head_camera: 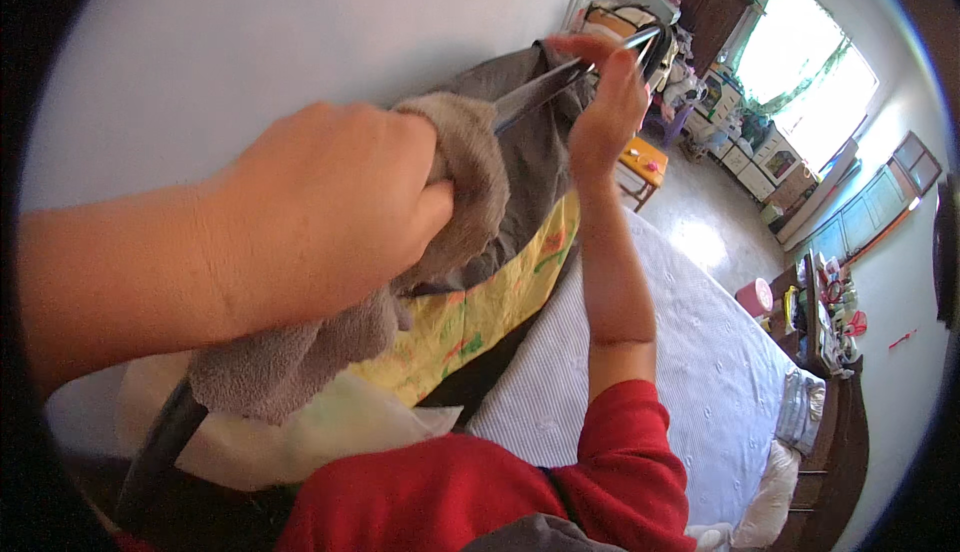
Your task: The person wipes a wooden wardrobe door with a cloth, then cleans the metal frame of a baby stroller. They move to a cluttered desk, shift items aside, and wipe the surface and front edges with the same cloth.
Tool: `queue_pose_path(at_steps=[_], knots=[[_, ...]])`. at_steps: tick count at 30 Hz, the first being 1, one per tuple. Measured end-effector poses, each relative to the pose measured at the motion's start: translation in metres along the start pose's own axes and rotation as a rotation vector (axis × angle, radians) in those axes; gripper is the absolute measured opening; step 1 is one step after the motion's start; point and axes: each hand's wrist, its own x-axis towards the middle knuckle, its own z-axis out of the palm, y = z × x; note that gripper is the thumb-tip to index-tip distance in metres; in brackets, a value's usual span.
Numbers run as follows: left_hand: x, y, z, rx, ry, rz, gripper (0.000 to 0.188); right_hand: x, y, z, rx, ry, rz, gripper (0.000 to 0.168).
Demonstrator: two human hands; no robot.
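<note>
My left hand (337, 177) reaches in from the left and is closed on a grey-brown terry cloth (469, 169), which is wrapped about part of a long pole. The pole's shiny metal part (536, 94) comes out beyond the cloth, and a dark tube (161, 443) shows at its lower left. Somewhat blurred, my right hand (609, 106) is raised and curled round the metal near its far end, beside a black curved part (658, 49). Dark grey fabric (525, 169) hangs behind the pole, over a yellow patterned sheet (480, 327). What the cloth covers is hidden.
A plain wall (262, 34) stands close on the left. A bed with a pale striped cover (697, 349) lies at the right. Beyond are an orange-topped stool (645, 158), cabinets, a pink bin (754, 297) and a crowded shelf (821, 319). Translucent plastic sheeting (255, 447) lies below the cloth.
</note>
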Motion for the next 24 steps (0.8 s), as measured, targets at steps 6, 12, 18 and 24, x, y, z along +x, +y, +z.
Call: queue_pose_path(at_steps=[6, 12, 18, 24], knots=[[-0.015, 0.002, 0.0, 0.262, -0.022, 0.138, 0.018, 0.058, 0.063, -0.016, 0.073, -0.179, 0.231, 0.044], [-0.011, -0.009, 0.024, 0.041, -0.003, -0.144, 0.018, 0.064, 0.08, -0.045, -0.348, -0.399, -0.017, 0.05], [0.031, 0.001, 0.027, -0.023, -0.143, -0.33, 0.019, 0.072, 0.058, -0.036, -0.372, -0.489, -0.045, 0.048], [0.106, 0.015, 0.028, -0.05, -0.224, -0.491, 0.021, 0.093, 0.065, -0.053, 0.012, -0.894, 0.151, 0.048]])
